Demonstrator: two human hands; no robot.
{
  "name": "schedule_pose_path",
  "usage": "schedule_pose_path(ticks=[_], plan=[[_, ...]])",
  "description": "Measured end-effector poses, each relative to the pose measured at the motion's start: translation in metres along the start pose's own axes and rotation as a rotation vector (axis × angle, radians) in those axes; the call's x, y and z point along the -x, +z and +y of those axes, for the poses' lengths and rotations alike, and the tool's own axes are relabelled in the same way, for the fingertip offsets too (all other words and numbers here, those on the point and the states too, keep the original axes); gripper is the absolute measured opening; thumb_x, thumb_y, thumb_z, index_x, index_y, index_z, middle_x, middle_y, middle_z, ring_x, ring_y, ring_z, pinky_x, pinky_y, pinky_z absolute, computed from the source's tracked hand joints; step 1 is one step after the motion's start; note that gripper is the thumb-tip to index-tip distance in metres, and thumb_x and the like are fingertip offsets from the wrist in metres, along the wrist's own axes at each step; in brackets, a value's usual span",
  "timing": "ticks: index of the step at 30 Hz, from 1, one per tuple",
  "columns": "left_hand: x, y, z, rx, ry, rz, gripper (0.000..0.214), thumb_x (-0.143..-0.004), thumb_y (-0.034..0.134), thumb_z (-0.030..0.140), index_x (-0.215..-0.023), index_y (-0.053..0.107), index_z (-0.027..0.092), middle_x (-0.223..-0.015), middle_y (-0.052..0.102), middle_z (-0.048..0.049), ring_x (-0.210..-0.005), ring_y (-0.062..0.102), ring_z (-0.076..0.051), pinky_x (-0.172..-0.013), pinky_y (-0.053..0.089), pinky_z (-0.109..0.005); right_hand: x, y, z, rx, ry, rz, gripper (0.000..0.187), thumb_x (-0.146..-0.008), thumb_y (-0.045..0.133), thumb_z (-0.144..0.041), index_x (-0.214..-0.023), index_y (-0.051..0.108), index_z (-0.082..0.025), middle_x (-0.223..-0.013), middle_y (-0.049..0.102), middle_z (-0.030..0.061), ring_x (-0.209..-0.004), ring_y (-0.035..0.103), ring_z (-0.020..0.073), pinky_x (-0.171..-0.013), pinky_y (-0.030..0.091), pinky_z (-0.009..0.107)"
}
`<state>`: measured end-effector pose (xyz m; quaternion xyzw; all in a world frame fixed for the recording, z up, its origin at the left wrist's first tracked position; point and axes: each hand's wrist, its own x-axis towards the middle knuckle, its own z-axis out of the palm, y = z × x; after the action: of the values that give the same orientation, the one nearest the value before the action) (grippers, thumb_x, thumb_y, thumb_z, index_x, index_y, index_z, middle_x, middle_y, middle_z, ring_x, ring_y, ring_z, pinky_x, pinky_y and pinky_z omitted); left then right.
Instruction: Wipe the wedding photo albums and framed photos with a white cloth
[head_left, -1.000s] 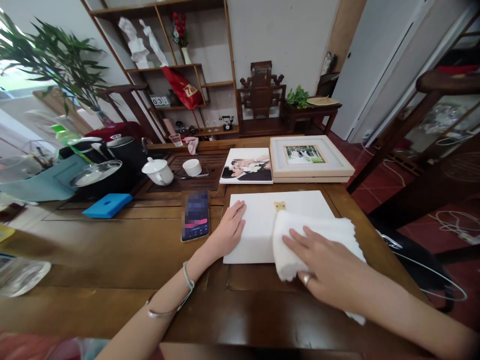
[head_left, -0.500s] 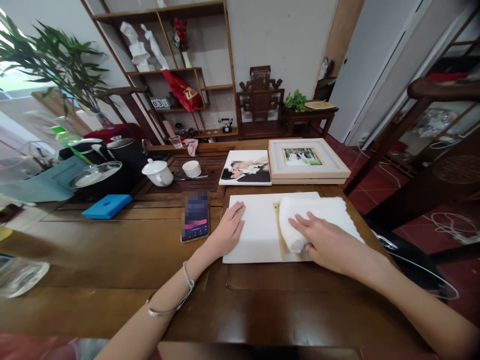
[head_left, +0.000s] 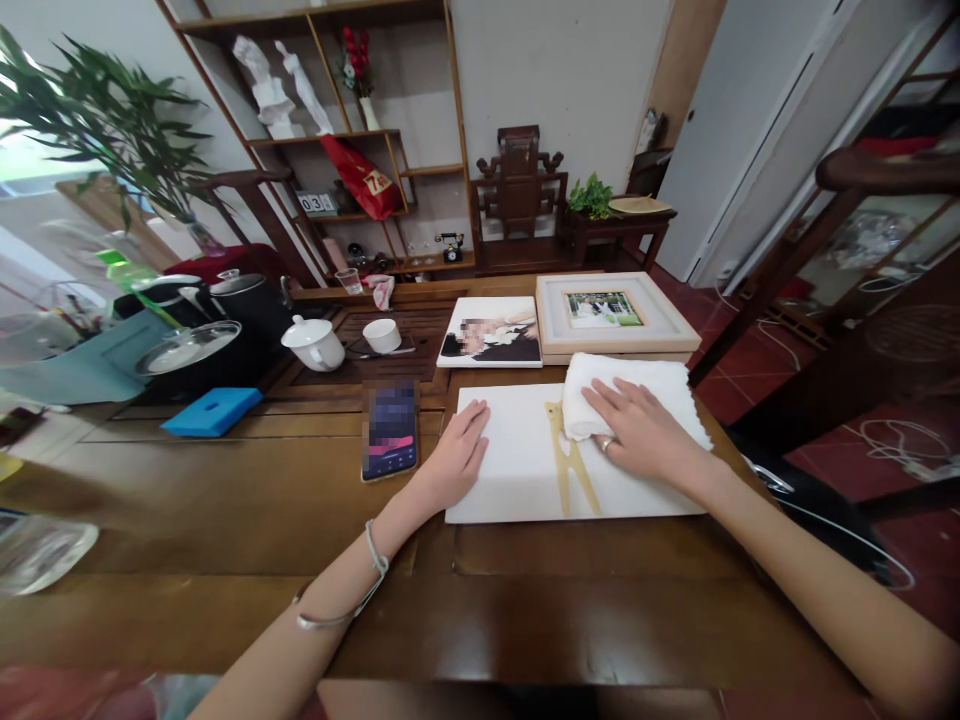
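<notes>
A white board point(head_left: 517, 440) lies flat on the wooden table. My left hand point(head_left: 454, 458) rests on its left edge with fingers stretched out, holding nothing. On the board's right half is a folded white towel point(head_left: 667, 378). My right hand point(head_left: 637, 425) presses down on this towel, fingers spread over the top and the near edge under the palm. A tan, forked shape point(head_left: 561, 455) shows on the board just left of the towel, partly covered by it; whether it is printed or a loose piece I cannot tell.
A phone point(head_left: 390, 430) lies left of the board. Behind stand a photo panel point(head_left: 491, 335) and a framed picture point(head_left: 615, 315). Further left are a lidded white cup point(head_left: 313, 343), a small white cup point(head_left: 382, 336), a blue block point(head_left: 212, 411) and a black kettle point(head_left: 247, 310).
My right hand has slid the towel away from me, toward the board's far edge, uncovering more of the tan shape. My left hand stays in place.
</notes>
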<state>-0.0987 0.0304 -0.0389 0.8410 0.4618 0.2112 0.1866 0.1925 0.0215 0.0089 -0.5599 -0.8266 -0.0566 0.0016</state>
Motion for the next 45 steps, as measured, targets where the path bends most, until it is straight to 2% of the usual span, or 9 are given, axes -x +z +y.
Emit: schedule_pose_path(ticks=[12,15,18,22,26,31,36,40,45], plan=[[0.000,0.000,0.001,0.003,-0.023,-0.021,0.050,-0.099,0.031,0.028,-0.145,0.038,0.012,-0.155,0.032,-0.0157,-0.147,0.024,-0.027,-0.122,0.019,-0.047,0.086,-0.033,-0.018,-0.096,-0.150,-0.145,0.057,-0.071,0.051,-0.012,-0.125,0.064,-0.026,-0.110,0.071,0.0094,-0.104,0.064,0.0327,-0.084,0.052,0.043],[0.000,-0.001,0.001,-0.007,-0.021,-0.030,0.050,-0.100,0.030,0.029,-0.146,0.036,0.011,-0.156,0.031,-0.0163,-0.148,0.023,-0.027,-0.122,0.019,-0.047,0.071,-0.038,-0.012,-0.109,-0.077,-0.176,0.044,-0.078,0.056,-0.027,-0.121,0.067,-0.029,-0.094,0.072,0.0091,-0.089,0.067,0.0326,-0.075,0.052,0.043],[0.000,-0.001,0.001,-0.014,-0.014,-0.033,0.050,-0.100,0.029,0.028,-0.146,0.035,0.011,-0.156,0.030,-0.0164,-0.147,0.023,-0.028,-0.121,0.019,-0.049,0.042,-0.028,-0.002,-0.141,-0.036,-0.070,0.039,-0.086,0.051,-0.033,-0.120,0.066,-0.021,-0.107,0.069,0.0138,-0.103,0.062,0.0331,-0.088,0.049,0.045],[0.000,-0.001,0.002,-0.021,-0.021,-0.044,0.051,-0.100,0.029,0.027,-0.146,0.035,0.006,-0.156,0.029,-0.0191,-0.148,0.022,-0.028,-0.122,0.018,-0.048,0.015,0.001,0.012,-0.144,-0.055,0.017,0.052,-0.087,0.050,-0.033,-0.134,0.052,-0.009,-0.142,0.047,0.0220,-0.136,0.035,0.0367,-0.109,0.031,0.054],[0.000,-0.001,0.002,-0.021,-0.018,-0.043,0.051,-0.100,0.028,0.027,-0.146,0.035,0.006,-0.156,0.029,-0.0190,-0.147,0.022,-0.028,-0.121,0.019,-0.049,0.010,0.013,0.024,-0.154,0.058,-0.071,0.062,-0.091,0.040,-0.028,-0.149,0.031,-0.011,-0.159,0.021,0.0191,-0.147,0.011,0.0355,-0.113,0.017,0.063],[0.000,-0.001,0.002,-0.009,-0.010,-0.029,0.050,-0.099,0.030,0.028,-0.145,0.036,0.010,-0.156,0.031,-0.0175,-0.147,0.024,-0.028,-0.121,0.020,-0.050,0.048,-0.009,0.025,-0.216,-0.003,-0.218,0.066,-0.079,0.040,-0.012,-0.144,0.043,-0.014,-0.150,0.042,0.0152,-0.139,0.036,0.0311,-0.109,0.036,0.048],[0.000,-0.001,0.003,-0.008,-0.023,-0.025,0.050,-0.099,0.031,0.027,-0.145,0.038,0.009,-0.155,0.032,-0.0173,-0.147,0.024,-0.028,-0.121,0.019,-0.048,0.090,-0.038,0.005,-0.240,-0.078,-0.273,0.055,-0.073,0.048,-0.015,-0.124,0.063,-0.031,-0.109,0.071,0.0052,-0.103,0.065,0.0297,-0.085,0.051,0.042],[0.000,0.000,0.002,-0.021,-0.019,-0.028,0.050,-0.099,0.030,0.027,-0.145,0.036,0.009,-0.156,0.031,-0.0175,-0.147,0.023,-0.028,-0.121,0.019,-0.049,0.073,-0.043,0.000,-0.208,-0.091,-0.228,0.037,-0.079,0.052,-0.026,-0.113,0.068,-0.028,-0.104,0.070,0.0074,-0.100,0.063,0.0317,-0.087,0.049,0.045],[0.000,0.001,0.000,-0.019,-0.012,-0.017,0.050,-0.099,0.030,0.027,-0.145,0.037,0.009,-0.155,0.032,-0.0177,-0.147,0.024,-0.029,-0.121,0.020,-0.050,0.029,-0.012,0.017,-0.166,-0.040,-0.060,0.043,-0.087,0.049,-0.036,-0.122,0.060,-0.014,-0.126,0.057,0.0202,-0.123,0.049,0.0375,-0.102,0.039,0.053]])
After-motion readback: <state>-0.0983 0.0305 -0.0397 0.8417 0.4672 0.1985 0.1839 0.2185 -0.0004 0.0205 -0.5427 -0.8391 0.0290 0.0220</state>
